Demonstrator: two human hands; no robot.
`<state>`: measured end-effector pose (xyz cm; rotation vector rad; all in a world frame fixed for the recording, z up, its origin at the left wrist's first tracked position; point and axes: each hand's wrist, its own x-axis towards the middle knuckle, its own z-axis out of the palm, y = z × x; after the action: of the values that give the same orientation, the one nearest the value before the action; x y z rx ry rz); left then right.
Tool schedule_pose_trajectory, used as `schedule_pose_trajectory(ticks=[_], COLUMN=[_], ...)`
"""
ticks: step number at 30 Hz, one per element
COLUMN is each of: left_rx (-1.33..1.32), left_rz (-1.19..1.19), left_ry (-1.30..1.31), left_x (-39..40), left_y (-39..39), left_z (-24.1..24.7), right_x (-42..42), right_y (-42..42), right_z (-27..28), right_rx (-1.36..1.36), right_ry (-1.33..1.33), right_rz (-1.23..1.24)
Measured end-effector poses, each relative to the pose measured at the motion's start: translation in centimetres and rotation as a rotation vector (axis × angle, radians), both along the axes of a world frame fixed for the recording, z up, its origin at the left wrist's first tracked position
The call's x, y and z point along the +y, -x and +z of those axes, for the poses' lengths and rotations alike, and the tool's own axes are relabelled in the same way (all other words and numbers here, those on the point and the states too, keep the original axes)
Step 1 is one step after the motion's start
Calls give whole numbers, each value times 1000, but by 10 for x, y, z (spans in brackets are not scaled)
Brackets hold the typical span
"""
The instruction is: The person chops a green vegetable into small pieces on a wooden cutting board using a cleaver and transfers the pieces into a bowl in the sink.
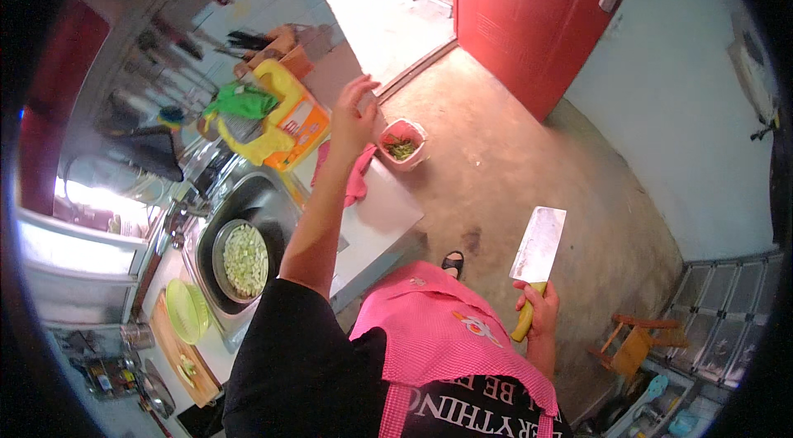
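My right hand (540, 308) grips the yellow handle of a cleaver (538, 246), its broad metal blade pointing away from me over the floor. My left hand (356, 113) is raised with bent fingers and holds nothing that I can see. It is over the counter's end, near a pink cloth (358, 181) and a yellow and orange plastic jug (303, 128). Just beyond the counter, a small bin (403, 144) has green scraps in it. A metal bowl of chopped pale green vegetable (246, 259) sits in the sink (272, 190).
A light green plastic basket (188, 312) rests on a wooden cutting board (170, 357) with vegetable pieces. Ahead, a red door (533, 11) stands ajar beside a bright doorway. A wooden stool (635, 345) is at the right, near a metal rack (725, 314).
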<state>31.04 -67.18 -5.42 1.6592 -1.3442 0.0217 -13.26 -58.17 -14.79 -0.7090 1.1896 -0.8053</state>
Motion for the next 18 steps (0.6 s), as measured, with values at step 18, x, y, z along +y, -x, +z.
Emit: schedule_pose_trajectory(ticks=[18], left_rx=[309], left_rz=[606], left_ry=[-70], left_x=[532], left_y=[50], left_z=[-11], right_x=[194], right_y=[-103], right_z=[91], right_rx=[-15], right_ry=[146], right_rz=[667])
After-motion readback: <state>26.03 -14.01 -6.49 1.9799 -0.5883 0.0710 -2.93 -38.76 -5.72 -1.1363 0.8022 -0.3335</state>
